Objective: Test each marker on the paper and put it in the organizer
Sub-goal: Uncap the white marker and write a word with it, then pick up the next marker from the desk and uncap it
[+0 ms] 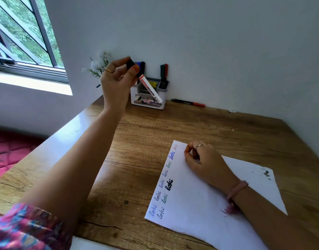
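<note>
The white-barrelled marker [150, 88], round and smooth with a red-printed label and a black cap, hangs tilted above the organizer [148, 98], its cap end pinched between the thumb and fingertips of the left hand [117, 78] and its lower end in front of the organizer's face. The organizer is a boxy white plastic holder with grey inner compartments standing against the wall: blue and black marker caps [141, 66] rise from its left side, a green and a red pen [163, 73] stand in the right compartment (what lies in the lower front tray is too blurred to tell). Just beside it a slim black pen with a red cap [188, 103] lies flat on the wood-grain surface [137, 141]. Nearer, the right hand [200, 157] rests on the white paper [200, 204] with fingers curled, holding nothing, next to a column of handwritten test words [166, 184] in several ink colours
</note>
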`<state>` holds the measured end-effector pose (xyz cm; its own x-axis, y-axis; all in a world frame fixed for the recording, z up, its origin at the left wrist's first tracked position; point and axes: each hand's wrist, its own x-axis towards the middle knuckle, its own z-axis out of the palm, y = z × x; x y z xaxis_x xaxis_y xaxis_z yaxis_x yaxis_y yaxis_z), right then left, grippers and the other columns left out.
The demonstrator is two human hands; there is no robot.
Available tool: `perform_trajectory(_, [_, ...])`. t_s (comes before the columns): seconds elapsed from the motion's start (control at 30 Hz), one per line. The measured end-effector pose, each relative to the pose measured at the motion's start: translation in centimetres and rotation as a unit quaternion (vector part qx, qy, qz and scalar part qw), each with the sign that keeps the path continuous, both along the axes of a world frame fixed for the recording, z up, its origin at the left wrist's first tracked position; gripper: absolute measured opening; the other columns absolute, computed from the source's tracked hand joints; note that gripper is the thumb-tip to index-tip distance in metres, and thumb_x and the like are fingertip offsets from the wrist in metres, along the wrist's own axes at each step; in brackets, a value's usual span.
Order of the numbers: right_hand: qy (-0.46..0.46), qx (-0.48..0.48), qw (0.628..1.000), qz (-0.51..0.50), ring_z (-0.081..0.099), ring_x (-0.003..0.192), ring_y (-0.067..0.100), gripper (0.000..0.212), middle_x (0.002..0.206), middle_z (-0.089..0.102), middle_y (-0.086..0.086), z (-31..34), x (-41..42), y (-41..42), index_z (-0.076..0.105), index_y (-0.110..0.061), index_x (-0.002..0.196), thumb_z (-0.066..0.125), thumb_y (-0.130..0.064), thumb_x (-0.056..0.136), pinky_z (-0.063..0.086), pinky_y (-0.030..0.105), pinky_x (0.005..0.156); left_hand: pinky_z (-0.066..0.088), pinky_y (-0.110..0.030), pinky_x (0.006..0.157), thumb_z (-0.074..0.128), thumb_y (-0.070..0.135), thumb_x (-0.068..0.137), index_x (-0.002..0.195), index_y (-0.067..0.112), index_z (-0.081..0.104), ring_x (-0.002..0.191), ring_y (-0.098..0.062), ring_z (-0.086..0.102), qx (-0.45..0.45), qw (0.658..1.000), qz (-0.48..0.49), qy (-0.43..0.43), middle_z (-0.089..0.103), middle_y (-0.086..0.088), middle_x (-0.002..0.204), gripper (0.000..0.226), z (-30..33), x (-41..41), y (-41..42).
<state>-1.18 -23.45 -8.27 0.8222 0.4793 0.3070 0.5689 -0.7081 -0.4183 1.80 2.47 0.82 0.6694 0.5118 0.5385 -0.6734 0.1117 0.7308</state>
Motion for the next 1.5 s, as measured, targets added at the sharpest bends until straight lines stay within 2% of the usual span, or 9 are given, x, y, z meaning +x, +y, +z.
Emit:
perform_trajectory(0.23, [0.010, -0.006, 1.000, 0.004, 0.044, 0.073, 0.008, 0.012, 0.071, 0.045, -0.016, 0.2, -0.1, 0.0, 0.053, -0.027, 0.084, 0.045, -0.035, 0.085, 0.029, 0.025, 0.065, 0.057, -0.042, 0.079, 0.072, 0.002, 0.077, 0.095, 0.008, 0.061, 0.083, -0.025, 0.069, 0.047, 0.994, 0.101, -0.015, 0.069, -0.010, 0.086, 0.022, 4.5, 7.7, 0.1])
perform_trajectory(0.43, [0.004, -0.008, 1.000, 0.000, 0.044, 0.077, 0.004, 0.009, 0.077, 0.045, -0.017, 0.3, -0.2, 0.0, 0.054, -0.026, 0.087, 0.048, -0.032, 0.089, 0.029, 0.021, 0.070, 0.059, -0.030, 0.072, 0.072, 0.002, 0.078, 0.098, 0.001, 0.062, 0.074, -0.018, 0.068, 0.136, 0.984, 0.099, 0.056, 0.068, -0.008, 0.083, 0.023, 4.0, 13.2, -0.5])
perform_trajectory(0.6, [0.009, -0.014, 1.000, 0.002, 0.044, 0.079, 0.003, 0.011, 0.081, 0.046, -0.017, 0.3, -0.1, 0.0, 0.052, -0.028, 0.087, 0.045, -0.037, 0.090, 0.030, 0.020, 0.071, 0.054, -0.017, 0.076, 0.076, 0.014, 0.075, 0.100, 0.004, 0.068, 0.080, -0.013, 0.067, 0.289, 0.937, 0.153, 0.122, 0.071, -0.007, 0.091, 0.028, 2.6, 15.6, -1.3])
perform_trajectory(0.7, [0.008, -0.016, 1.000, 0.006, 0.043, 0.078, 0.000, 0.020, 0.077, 0.042, -0.021, 0.3, 0.0, 0.1, 0.051, -0.031, 0.087, 0.037, -0.044, 0.084, 0.027, 0.017, 0.068, 0.046, -0.003, 0.068, 0.074, 0.015, 0.078, 0.104, 0.003, 0.068, 0.083, -0.009, 0.061, 0.335, 0.917, 0.165, 0.137, 0.070, -0.011, 0.099, 0.029, 1.5, 16.4, -1.3])
perform_trajectory(0.87, [0.005, -0.003, 1.000, 0.007, 0.043, 0.081, -0.002, 0.017, 0.077, 0.044, -0.022, 0.2, -0.1, -0.1, 0.050, -0.032, 0.087, 0.039, -0.044, 0.085, 0.029, 0.015, 0.070, 0.051, -0.024, 0.082, 0.074, 0.020, 0.078, 0.106, 0.006, 0.068, 0.092, -0.020, 0.064, 0.387, 0.887, 0.173, 0.183, 0.068, -0.013, 0.105, 0.032, 0.1, 17.4, -0.8])
perform_trajectory(1.03, [0.006, -0.003, 1.000, 0.005, 0.044, 0.079, -0.002, 0.032, 0.076, 0.044, -0.022, 0.2, 0.0, -0.1, 0.050, -0.033, 0.087, 0.027, -0.054, 0.079, 0.028, 0.018, 0.070, 0.043, -0.016, 0.089, 0.072, 0.024, 0.081, 0.118, 0.011, 0.063, 0.093, -0.017, 0.051, 0.400, 0.876, 0.186, 0.196, 0.050, -0.018, 0.118, 0.041, -0.1, 17.4, -1.0])
perform_trajectory(1.2, [0.011, -0.007, 1.000, -0.001, 0.043, 0.083, -0.004, 0.027, 0.079, 0.042, -0.025, 0.4, -0.1, 0.0, 0.051, -0.033, 0.091, 0.032, -0.049, 0.082, 0.029, 0.020, 0.076, 0.042, -0.025, 0.093, 0.064, 0.030, 0.087, 0.120, 0.011, 0.059, 0.104, -0.024, 0.049, 0.429, 0.860, 0.249, 0.116, 0.047, -0.015, 0.116, 0.039, 0.2, 16.3, -2.7])
perform_trajectory(1.37, [0.019, -0.006, 1.000, 0.000, 0.042, 0.084, -0.003, 0.013, 0.084, 0.043, -0.022, 0.5, -0.3, -0.1, 0.050, -0.031, 0.094, 0.042, -0.042, 0.091, 0.031, 0.020, 0.077, 0.044, -0.030, 0.089, 0.053, 0.015, 0.092, 0.111, 0.007, 0.062, 0.099, -0.026, 0.053, 0.609, 0.774, 0.164, 0.058, 0.051, -0.016, 0.109, 0.022, -1.0, 15.6, -6.8])
perform_trajectory(1.5, [0.029, -0.011, 1.000, -0.001, 0.042, 0.083, -0.003, 0.018, 0.087, 0.045, -0.019, 0.7, -0.4, 0.0, 0.049, -0.031, 0.094, 0.039, -0.045, 0.089, 0.029, 0.012, 0.071, 0.046, -0.041, 0.094, 0.051, 0.015, 0.092, 0.121, 0.007, 0.056, 0.109, -0.028, 0.051, 0.688, 0.694, 0.069, 0.200, 0.047, -0.013, 0.121, 0.030, -4.0, 16.7, -9.8])
